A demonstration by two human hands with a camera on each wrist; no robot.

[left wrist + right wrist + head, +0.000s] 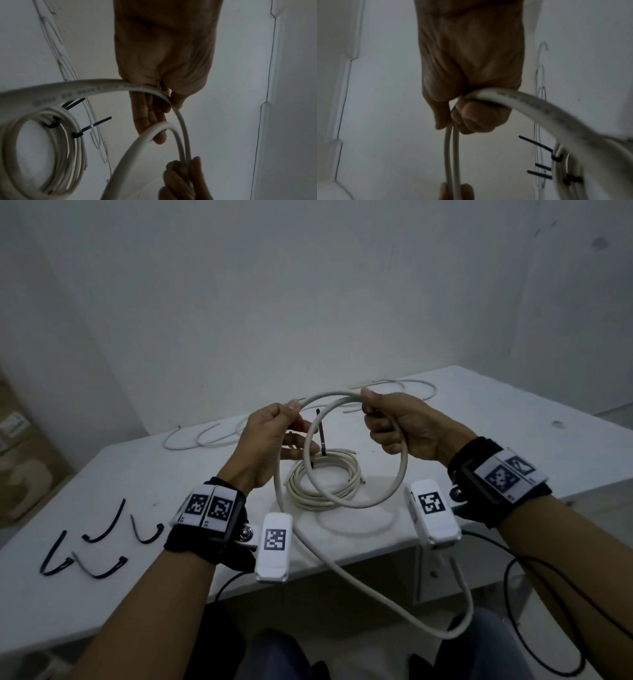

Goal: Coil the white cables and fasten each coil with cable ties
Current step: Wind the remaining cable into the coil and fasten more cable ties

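Observation:
I hold a white cable (404, 470) in the air over the table, bent into a loop. My left hand (294, 419) pinches it with the thumb at the loop's top left, the other fingers fairly straight (150, 121). My right hand (371, 412) grips two strands (452, 148) in a fist at the top right. The cable's tail (376, 587) hangs past the table's front edge. Under the loop a finished coil (322, 477) lies on the table, bound with black ties (77, 134).
Several loose black cable ties (102, 535) lie on the white table (513, 440) at the near left. More loose white cables (205, 436) lie along the far edge, another (394, 386) at the back right. Cardboard boxes (20, 440) stand left of the table.

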